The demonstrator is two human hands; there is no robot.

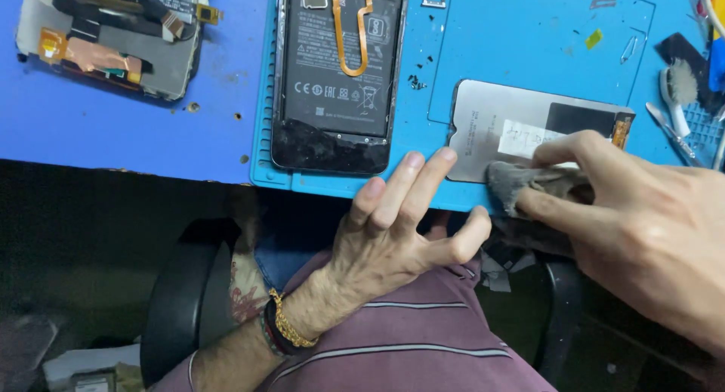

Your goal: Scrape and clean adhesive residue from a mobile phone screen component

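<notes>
So right hand (642, 211) is pinching a grey cloth (513, 182) down on the screen panel (521, 128) at the blue mat's (513, 29) near edge, mid-wipe I'd say, while left hand (393, 226), holding nothing, steadies its corner; next probably needs gentle, even strokes.

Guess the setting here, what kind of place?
Likely a phone repair bench: an opened phone with its battery exposed lies on a blue repair mat, and the right hand wipes a loose display panel with a cloth.
</notes>
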